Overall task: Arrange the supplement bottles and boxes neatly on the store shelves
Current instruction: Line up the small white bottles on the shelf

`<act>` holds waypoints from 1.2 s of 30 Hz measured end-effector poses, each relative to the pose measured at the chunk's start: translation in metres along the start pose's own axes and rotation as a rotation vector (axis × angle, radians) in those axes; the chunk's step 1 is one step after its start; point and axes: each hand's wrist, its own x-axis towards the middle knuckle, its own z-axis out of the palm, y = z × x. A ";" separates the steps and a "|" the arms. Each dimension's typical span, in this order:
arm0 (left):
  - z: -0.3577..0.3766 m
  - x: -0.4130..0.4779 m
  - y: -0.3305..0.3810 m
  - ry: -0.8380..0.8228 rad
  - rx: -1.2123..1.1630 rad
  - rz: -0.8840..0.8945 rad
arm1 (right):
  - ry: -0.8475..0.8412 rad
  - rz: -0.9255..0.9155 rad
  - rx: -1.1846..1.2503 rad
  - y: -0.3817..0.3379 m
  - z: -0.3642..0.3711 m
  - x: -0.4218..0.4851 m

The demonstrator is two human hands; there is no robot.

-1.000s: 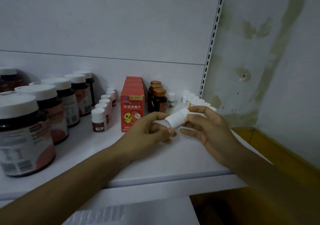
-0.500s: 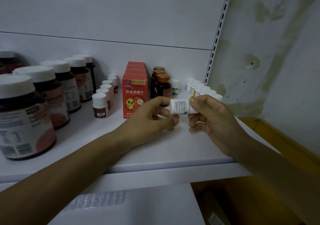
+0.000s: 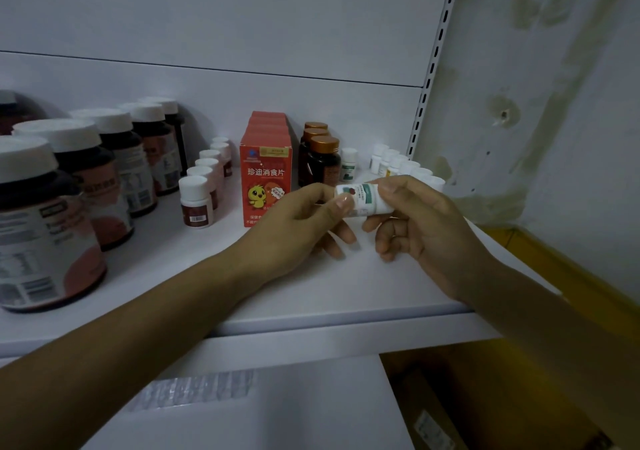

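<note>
We start with the white shelf (image 3: 311, 293), which runs across the middle of the frame. The big dark jars (image 3: 38, 214) with white lids stand in a file at the left edge. Next in size is the red box (image 3: 266, 172) at centre, with more like it lined up behind. The brown bottles (image 3: 322, 162) with gold caps stand just right of it. A row of small white-capped bottles (image 3: 195, 200) stands left of the box. A row of tiny white bottles (image 3: 398, 164) runs along the right rear, near the slotted upright.

Our left hand (image 3: 298, 221) and right hand (image 3: 419, 221) meet at centre frame, above the shelf. Between them is the little white bottle (image 3: 363, 198) with a green label. The left thumb and forefinger pinch its left end, and the right fingers curl over its right end. It lies on its side, long axis left to right across the frame. We cannot tell which end carries the cap.

A lone green-labelled bottle (image 3: 349, 164) stands just behind the hands, between the brown bottles and the tiny row. We judge it the match, so the held bottle likely goes upright in front of it. Both hands sit about equally near.
</note>
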 end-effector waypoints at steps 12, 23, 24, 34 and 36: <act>0.003 -0.004 0.003 -0.003 0.009 0.031 | 0.044 0.082 -0.054 -0.001 0.003 -0.001; 0.002 -0.002 0.001 -0.032 0.094 -0.028 | -0.052 0.012 -0.093 0.001 0.000 -0.002; 0.002 -0.002 0.002 -0.032 0.077 -0.024 | -0.056 0.014 -0.090 0.001 0.000 -0.002; 0.004 -0.003 0.004 -0.045 0.067 -0.051 | -0.099 -0.065 -0.124 0.003 -0.003 -0.003; 0.005 -0.004 0.005 -0.045 0.065 -0.063 | -0.090 -0.083 -0.110 0.005 -0.003 -0.003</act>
